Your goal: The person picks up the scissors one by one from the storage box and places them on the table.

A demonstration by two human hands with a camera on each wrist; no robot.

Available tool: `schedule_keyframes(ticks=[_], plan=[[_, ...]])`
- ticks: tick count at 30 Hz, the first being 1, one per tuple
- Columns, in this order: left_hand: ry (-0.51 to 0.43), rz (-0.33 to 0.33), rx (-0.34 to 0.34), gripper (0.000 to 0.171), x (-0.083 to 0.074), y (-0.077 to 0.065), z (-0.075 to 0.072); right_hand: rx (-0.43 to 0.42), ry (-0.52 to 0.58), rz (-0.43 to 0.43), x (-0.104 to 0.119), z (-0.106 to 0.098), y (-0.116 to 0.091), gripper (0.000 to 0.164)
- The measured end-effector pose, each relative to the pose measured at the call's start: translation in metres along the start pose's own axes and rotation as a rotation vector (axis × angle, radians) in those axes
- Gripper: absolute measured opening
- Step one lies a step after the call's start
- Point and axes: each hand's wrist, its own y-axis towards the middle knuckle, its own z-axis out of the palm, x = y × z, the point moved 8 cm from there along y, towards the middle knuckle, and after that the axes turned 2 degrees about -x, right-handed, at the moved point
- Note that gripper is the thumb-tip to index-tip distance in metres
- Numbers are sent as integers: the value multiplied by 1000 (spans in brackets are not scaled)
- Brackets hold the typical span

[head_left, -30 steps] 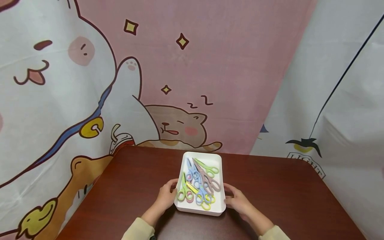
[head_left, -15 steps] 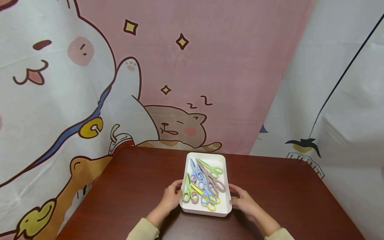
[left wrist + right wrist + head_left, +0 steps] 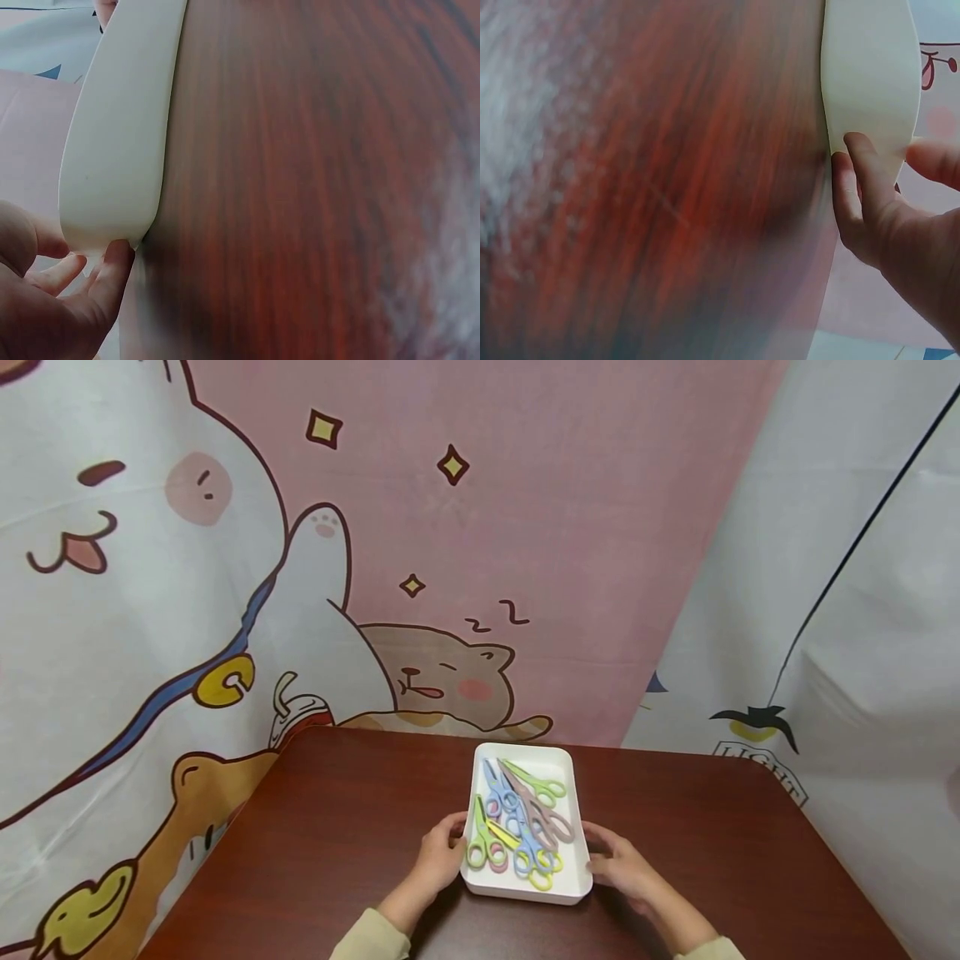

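A white plastic tray (image 3: 529, 894) sits on the dark table, holding several scissors. Among them are green scissors (image 3: 486, 843), blue scissors (image 3: 528, 852), mauve scissors (image 3: 543, 814) and partly covered yellow scissors (image 3: 542, 881). My left hand (image 3: 440, 857) grips the tray's left side, thumb by the rim and fingers against the outer wall. Opposite it, my right hand (image 3: 621, 862) holds the right side the same way. Both wrist views show the tray's outer wall (image 3: 124, 127) between thumb and fingers. A pink handle lies half hidden under the green scissors.
The glossy brown table (image 3: 360, 793) extends on both sides of the tray. Behind its far edge hangs a printed cloth (image 3: 585, 568) with cartoon animals.
The tray, with the scissors in it, has slid to the right across the table. Both hands have moved along with it, keeping their places on its sides.
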Motion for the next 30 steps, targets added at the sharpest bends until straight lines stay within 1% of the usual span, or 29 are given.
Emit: schedule_keyframes(ticks=[2,4,6,8,10,11,14,19,21,23,26,28,30], plan=[[-7,16,-8,35,-2,-1,1,5,3,-1,1,-1,-1,69],[-5,58,-19,35,-6,-1,1,9,7,0,1,-2,-2,70],[-6,77,-21,35,-7,-1,2,10,11,3,0,-3,-3,70],[3,74,-10,35,-8,-1,3,9,13,9,0,-4,-3,70],[14,48,7,36,-5,0,4,8,12,14,-1,-4,-3,69],[24,45,13,36,-5,0,4,7,10,17,-2,-5,-3,69],[80,56,21,36,-6,0,5,6,6,25,-2,-4,-3,68],[210,123,34,37,-14,-1,7,12,9,31,-2,-3,-4,67],[272,139,75,41,-17,-2,11,14,12,29,-1,-3,-4,67],[345,148,135,48,-19,-3,15,14,13,29,-1,-3,-4,67],[459,134,235,68,-20,-6,23,11,14,26,-2,-4,-3,68],[535,129,271,83,-18,-8,27,10,12,25,-2,-4,-3,68],[612,137,291,95,-17,-10,30,8,9,27,-2,-4,-2,68]])
